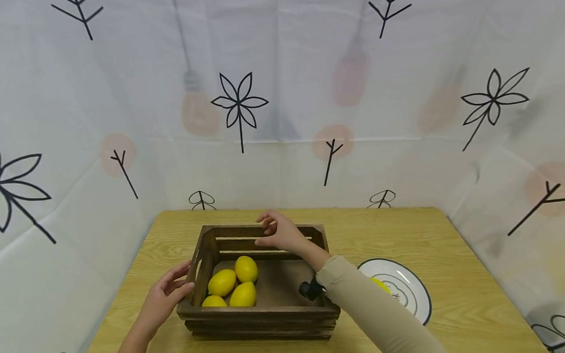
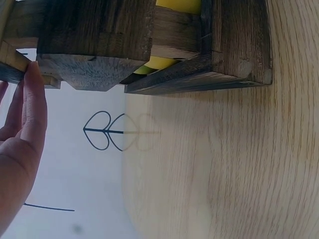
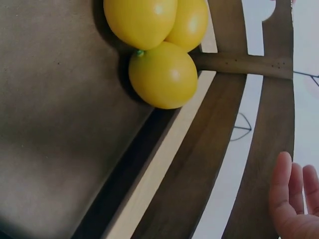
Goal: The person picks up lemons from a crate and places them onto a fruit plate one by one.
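Hanging behind and at both sides, white cloth backdrop, softly creased, printed with black line-drawn leaves and twigs and pale pink blots. One table, pale yellow wood grain, a bright glare spot in front of the crate. On it, that one rectangular crate: dark-brown wooden slats, rough streaked grain, gaps between slats in the far wall, a cut-out handle hole in the left end, smooth flat brown floor. One long beige sleeve on the right forearm, plain, lightly wrinkled, over the crate's right front corner. One round plate right of the crate, glossy white, dark line round the rim, line motif in the middle, partly covered by the sleeve. Two bare hands. Left hand at the crate's left end, fingers relaxed, fingertips touching the wood. Right hand above the crate near its far wall, fingers loosely bent, thumb apart, nothing held. Lemons: four counted inside the crate, clustered in its left half; smooth skin, rounded oval form, green stem nub on one. On the plate, one yellow rounded fruit, mostly behind the sleeve, whole shape hidden. Two black wrist cameras, one per arm.
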{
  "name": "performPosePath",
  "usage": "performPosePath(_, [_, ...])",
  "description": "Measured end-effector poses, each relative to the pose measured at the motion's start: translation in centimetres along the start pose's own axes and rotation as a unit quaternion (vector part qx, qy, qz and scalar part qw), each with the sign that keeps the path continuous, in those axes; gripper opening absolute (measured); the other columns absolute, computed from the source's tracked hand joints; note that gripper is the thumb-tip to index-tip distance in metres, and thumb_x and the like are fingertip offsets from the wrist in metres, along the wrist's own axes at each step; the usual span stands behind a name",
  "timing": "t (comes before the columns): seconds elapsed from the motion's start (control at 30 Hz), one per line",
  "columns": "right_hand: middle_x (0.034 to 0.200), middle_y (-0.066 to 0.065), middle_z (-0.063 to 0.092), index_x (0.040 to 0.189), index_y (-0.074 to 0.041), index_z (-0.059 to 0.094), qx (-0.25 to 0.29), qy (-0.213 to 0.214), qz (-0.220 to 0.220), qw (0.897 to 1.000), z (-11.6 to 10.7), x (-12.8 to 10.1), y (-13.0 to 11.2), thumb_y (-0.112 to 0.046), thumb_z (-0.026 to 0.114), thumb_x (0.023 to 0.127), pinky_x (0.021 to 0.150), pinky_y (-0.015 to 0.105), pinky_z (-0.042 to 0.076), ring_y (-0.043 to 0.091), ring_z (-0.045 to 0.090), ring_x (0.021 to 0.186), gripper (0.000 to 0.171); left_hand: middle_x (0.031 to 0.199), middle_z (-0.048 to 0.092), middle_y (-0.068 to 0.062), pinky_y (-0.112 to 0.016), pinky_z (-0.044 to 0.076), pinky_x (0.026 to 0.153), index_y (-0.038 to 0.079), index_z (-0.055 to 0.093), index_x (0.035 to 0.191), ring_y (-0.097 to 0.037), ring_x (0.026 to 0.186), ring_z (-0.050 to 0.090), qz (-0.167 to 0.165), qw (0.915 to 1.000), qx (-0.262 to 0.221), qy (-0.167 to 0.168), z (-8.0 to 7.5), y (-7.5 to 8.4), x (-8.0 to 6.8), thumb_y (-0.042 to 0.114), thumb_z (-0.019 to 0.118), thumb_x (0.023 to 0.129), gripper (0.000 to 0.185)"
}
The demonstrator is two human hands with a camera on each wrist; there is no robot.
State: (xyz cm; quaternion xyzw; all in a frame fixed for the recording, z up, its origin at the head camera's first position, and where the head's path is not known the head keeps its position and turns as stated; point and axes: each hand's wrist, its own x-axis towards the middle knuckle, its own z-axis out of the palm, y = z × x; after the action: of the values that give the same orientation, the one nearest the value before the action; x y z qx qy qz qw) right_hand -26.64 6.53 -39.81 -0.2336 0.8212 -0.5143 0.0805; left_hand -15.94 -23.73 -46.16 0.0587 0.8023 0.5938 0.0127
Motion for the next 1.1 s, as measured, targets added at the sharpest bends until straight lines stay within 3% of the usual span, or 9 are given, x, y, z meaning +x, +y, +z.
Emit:
performPosePath(0.1, [0.109,0.021,0.051,0.120,0.001,0.053,-0.002,-0.019,-0.015,1.000,0.0,-0.1,0.1,-0.005,0.074,0.079,0.080,0.038,0.048,0.033,0.054,0.097,0.046,0.138,0.041,-0.018,-0.021,0.047,0.080,0.005,0.041,0.140,0.002,0.100,0.053,0.001,1.0000,0.000,-0.002,0.1,0.0,0.0,0.021,0.061,0.092,0.054])
performPosePath(0.23, [0.111,0.014,0.052,0.120,-0.005,0.054,-0.018,-0.059,-0.031,0.998,0.6,0.8,1.5,-0.008,0.075,0.079,0.082,0.033,0.047,0.030,0.055,0.097,0.046,0.138,0.041,-0.018,-0.021,0.047,0.080,0.006,0.041,0.140,0.002,0.100,0.053,-0.002,1.0000,-0.001,-0.002,0.1,0.0,0.1,0.021,0.061,0.092,0.054])
performPosePath(0.53, [0.116,0.015,0.052,0.120,-0.004,0.053,-0.047,-0.129,-0.033,0.990,1.9,1.7,1.8,-0.007,0.074,0.080,0.081,0.028,0.047,0.030,0.056,0.100,0.046,0.138,0.040,-0.019,-0.021,0.047,0.080,0.005,0.040,0.140,0.003,0.100,0.053,0.003,1.0000,-0.005,-0.003,0.0,-0.2,0.1,0.020,0.060,0.092,0.054])
performPosePath(0.87, [0.119,0.016,0.054,0.118,0.001,0.054,-0.114,-0.207,-0.064,0.969,3.5,2.6,2.7,0.000,0.073,0.078,0.089,0.033,0.045,0.030,0.053,0.107,0.045,0.139,0.039,-0.018,-0.021,0.047,0.081,0.007,0.040,0.140,0.002,0.101,0.052,-0.004,0.9999,-0.007,-0.007,0.0,-0.3,0.1,0.022,0.060,0.092,0.054])
performPosePath(1.1, [0.123,0.012,0.053,0.122,-0.001,0.055,-0.166,-0.240,-0.043,0.955,4.6,3.2,3.8,0.002,0.072,0.079,0.091,0.031,0.044,0.027,0.050,0.112,0.046,0.139,0.039,-0.018,-0.020,0.047,0.081,0.006,0.040,0.140,0.003,0.101,0.052,-0.002,0.9999,-0.013,-0.007,-0.1,-0.4,0.2,0.021,0.060,0.092,0.054])
